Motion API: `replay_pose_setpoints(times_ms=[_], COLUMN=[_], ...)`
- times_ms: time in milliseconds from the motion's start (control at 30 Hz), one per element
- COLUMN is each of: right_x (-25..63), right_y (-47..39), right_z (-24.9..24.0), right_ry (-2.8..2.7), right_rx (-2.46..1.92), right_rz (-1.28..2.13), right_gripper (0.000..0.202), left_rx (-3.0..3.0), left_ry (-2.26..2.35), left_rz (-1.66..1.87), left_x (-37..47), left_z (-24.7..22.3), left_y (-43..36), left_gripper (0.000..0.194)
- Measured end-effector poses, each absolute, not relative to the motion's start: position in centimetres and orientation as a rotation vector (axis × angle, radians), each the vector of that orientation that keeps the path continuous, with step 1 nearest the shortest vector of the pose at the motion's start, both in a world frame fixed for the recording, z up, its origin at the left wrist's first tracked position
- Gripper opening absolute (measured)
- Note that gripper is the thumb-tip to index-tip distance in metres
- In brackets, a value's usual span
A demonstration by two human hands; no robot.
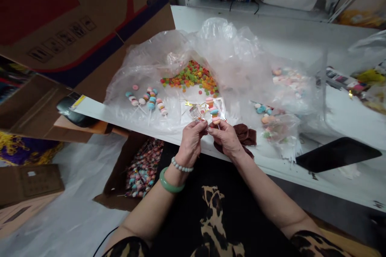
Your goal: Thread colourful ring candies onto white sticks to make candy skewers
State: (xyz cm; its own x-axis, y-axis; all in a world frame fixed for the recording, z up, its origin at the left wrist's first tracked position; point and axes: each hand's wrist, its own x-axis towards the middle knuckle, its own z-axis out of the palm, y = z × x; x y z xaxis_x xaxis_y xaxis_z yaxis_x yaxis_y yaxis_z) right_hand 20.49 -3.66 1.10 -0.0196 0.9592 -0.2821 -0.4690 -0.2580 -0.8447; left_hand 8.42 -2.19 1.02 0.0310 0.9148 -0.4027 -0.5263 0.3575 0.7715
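Between the thumb and fingers of my right hand (226,138) is the stick of a candy skewer (213,111), upright, with pink, orange and blue pieces. My left hand (193,134) is closed in a pinch right beside it; what its fingertips hold is hard to make out. Just beyond them is a small clear printed wrapper (195,111), and a gold twist tie (188,104) lies behind it. More finished candy skewers (151,103) lie on the plastic sheet to the left. A heap of colourful gummy rings (196,75) lies farther back.
A brown cloth (245,134) lies by my right wrist. Bagged pastel candies (289,80) and a black phone-like slab (337,154) are on the right. A large carton (90,16) rises at left. Below the table edge, a box (111,184) holds many candy skewers.
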Motion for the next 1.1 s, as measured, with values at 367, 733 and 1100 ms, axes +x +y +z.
replay_pose_setpoints(times_ms=[367,733,1100], right_x=[20.2,20.2,21.6], right_y=[-2.9,-3.2,-7.3], right_z=[0.9,-0.2,1.0], right_ry=[-0.589,-1.036,-1.226], right_rx=[-1.204,-1.352,-1.436], right_rz=[1.514,1.253,1.240], right_gripper=[0.029,0.021,0.022], left_rx=[0.558,0.301,-0.092], left_ry=[1.049,0.969,1.090], left_rz=[1.201,1.148,1.281], left_x=[7.6,6.6,3.5], left_z=[0.7,-0.6,0.3], left_y=[-2.4,-2.1,0.7], left_gripper=[0.030,0.028,0.021])
